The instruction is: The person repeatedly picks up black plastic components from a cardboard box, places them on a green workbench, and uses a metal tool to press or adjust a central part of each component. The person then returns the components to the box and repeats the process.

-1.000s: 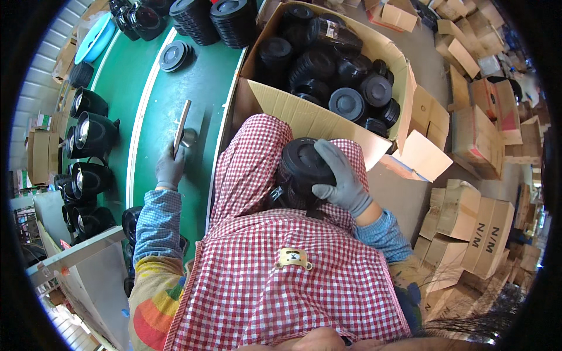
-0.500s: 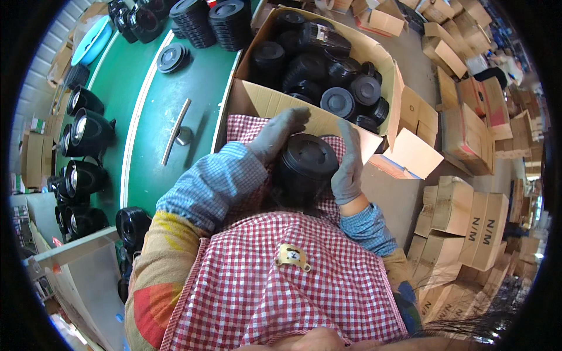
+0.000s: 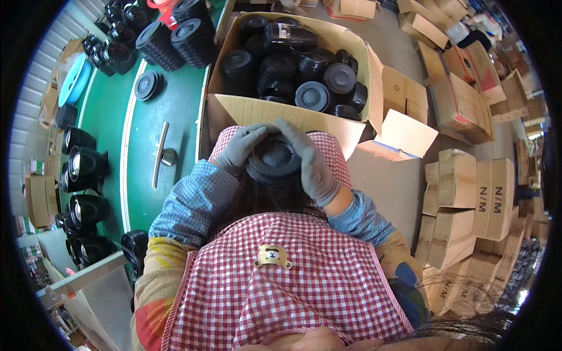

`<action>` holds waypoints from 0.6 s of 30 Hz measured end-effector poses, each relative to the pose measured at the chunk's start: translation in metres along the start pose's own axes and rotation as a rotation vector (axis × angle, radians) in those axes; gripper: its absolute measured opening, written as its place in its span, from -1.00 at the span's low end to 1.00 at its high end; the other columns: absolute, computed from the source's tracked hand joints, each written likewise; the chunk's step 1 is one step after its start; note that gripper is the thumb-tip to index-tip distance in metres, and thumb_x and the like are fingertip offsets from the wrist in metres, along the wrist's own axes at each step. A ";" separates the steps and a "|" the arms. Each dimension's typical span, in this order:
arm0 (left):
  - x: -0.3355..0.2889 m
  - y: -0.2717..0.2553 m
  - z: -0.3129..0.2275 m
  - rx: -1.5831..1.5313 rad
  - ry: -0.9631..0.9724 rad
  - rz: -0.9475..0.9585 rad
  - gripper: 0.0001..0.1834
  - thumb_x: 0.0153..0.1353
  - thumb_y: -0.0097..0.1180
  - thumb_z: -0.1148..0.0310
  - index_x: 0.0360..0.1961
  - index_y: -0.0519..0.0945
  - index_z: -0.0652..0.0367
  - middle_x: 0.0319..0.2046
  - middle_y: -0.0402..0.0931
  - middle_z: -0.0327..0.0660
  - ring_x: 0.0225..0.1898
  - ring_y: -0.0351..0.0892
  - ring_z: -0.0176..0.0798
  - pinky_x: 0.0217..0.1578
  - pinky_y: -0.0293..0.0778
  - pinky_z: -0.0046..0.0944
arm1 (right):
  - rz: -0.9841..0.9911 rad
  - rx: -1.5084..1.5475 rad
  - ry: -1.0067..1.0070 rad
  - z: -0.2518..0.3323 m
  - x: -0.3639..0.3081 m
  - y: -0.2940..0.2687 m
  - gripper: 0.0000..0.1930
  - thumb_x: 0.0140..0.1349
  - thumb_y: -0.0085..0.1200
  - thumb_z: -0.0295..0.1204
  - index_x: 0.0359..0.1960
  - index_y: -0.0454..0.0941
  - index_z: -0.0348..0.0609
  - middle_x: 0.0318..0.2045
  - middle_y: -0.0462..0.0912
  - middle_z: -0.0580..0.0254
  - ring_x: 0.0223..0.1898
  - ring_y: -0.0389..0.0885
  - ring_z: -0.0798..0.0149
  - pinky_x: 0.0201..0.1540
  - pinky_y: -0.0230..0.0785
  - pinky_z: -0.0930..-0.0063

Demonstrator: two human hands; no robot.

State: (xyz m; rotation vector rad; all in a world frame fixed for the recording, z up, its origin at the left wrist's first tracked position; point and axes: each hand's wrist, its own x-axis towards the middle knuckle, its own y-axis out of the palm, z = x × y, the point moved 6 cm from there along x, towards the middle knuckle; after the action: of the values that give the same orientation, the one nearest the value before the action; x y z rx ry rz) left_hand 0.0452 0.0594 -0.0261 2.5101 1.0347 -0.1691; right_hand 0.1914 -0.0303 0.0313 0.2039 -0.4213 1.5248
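Observation:
A black round housing with a ringed lid (image 3: 273, 157) stands upright on my lap, its lid facing up. My left hand (image 3: 249, 144), in a grey glove, cups the lid's far left rim. Along the right rim lies my grey-gloved right hand (image 3: 316, 169), fingers stretched toward the far side and palm against the edge. The lid sits between both hands, whose fingertips nearly meet beyond it. Shadow hides most of the housing's lower part. Under it spreads a red-and-white checked apron (image 3: 287, 292).
Just beyond my lap stands an open cardboard box (image 3: 281, 111) filled with black housings. On the left, a green bench (image 3: 111, 193) bears stacked black lids (image 3: 193, 44), a small lid stack (image 3: 148, 86), a T-shaped metal tool (image 3: 160, 155) and black housings (image 3: 85, 169). Cartons (image 3: 456, 181) are piled right.
Both hands have closed in from beside the housing onto its lid. My right hand has swung left over the rim. The view has shifted slightly.

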 end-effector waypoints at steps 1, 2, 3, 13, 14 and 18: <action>0.002 -0.001 0.000 0.155 0.063 -0.010 -0.59 0.54 -0.06 0.24 0.20 0.55 0.33 0.09 0.61 -0.07 0.15 0.56 -0.16 0.25 0.41 -0.18 | -0.067 0.143 0.118 -0.015 -0.002 -0.009 -0.09 0.48 -0.62 0.31 0.46 0.24 -0.27 0.41 0.34 -0.03 0.42 0.30 0.02 0.49 0.02 0.23; 0.004 -0.001 0.000 0.304 0.125 -0.017 -0.58 0.54 -0.07 0.25 0.21 0.54 0.34 0.10 0.60 -0.06 0.18 0.54 -0.15 0.28 0.38 -0.17 | -0.132 0.170 0.174 -0.035 -0.002 -0.028 -0.08 0.48 -0.64 0.31 0.47 0.21 -0.28 0.43 0.31 -0.02 0.44 0.25 0.04 0.51 -0.02 0.25; -0.004 -0.009 -0.006 0.424 0.248 -0.150 -0.54 0.57 -0.17 0.24 0.24 0.49 0.41 0.16 0.55 0.01 0.25 0.48 -0.10 0.35 0.28 -0.13 | -0.202 0.202 0.228 -0.054 -0.004 -0.047 -0.07 0.48 -0.65 0.31 0.48 0.18 -0.30 0.45 0.28 -0.02 0.47 0.21 0.06 0.54 -0.06 0.27; -0.024 0.031 -0.016 0.568 0.561 -0.191 -0.40 0.59 -0.26 0.08 0.36 0.36 0.39 0.31 0.41 0.09 0.32 0.43 0.01 0.37 0.25 -0.13 | -0.098 0.507 0.320 -0.121 0.004 -0.027 -0.48 0.59 -0.40 -0.24 0.41 0.30 -0.28 0.30 0.44 -0.18 0.36 0.41 0.03 0.37 0.30 0.28; -0.018 0.022 -0.018 0.557 0.577 -0.216 -0.40 0.59 -0.26 0.07 0.36 0.37 0.38 0.32 0.41 0.08 0.34 0.41 0.01 0.38 0.24 -0.13 | -0.127 0.258 0.240 -0.119 0.004 -0.042 -0.50 0.57 -0.38 -0.31 0.43 0.28 -0.26 0.31 0.43 -0.18 0.37 0.39 0.01 0.40 0.26 0.27; -0.004 -0.065 -0.036 -0.366 0.396 -0.438 -0.13 0.44 -0.18 -0.31 0.36 0.35 0.33 0.30 0.43 0.05 0.35 0.39 0.02 0.41 0.22 0.02 | -0.458 -0.619 0.291 -0.116 -0.040 -0.136 -0.45 0.55 -0.51 -0.19 0.34 0.40 -0.20 0.30 0.47 -0.03 0.37 0.37 0.07 0.45 0.11 0.26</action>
State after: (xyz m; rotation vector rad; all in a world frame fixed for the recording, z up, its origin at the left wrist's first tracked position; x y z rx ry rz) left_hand -0.0051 0.1133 -0.0141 1.9989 1.6006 0.3762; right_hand 0.3420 -0.0290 -0.0719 -0.3816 -0.5483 0.9019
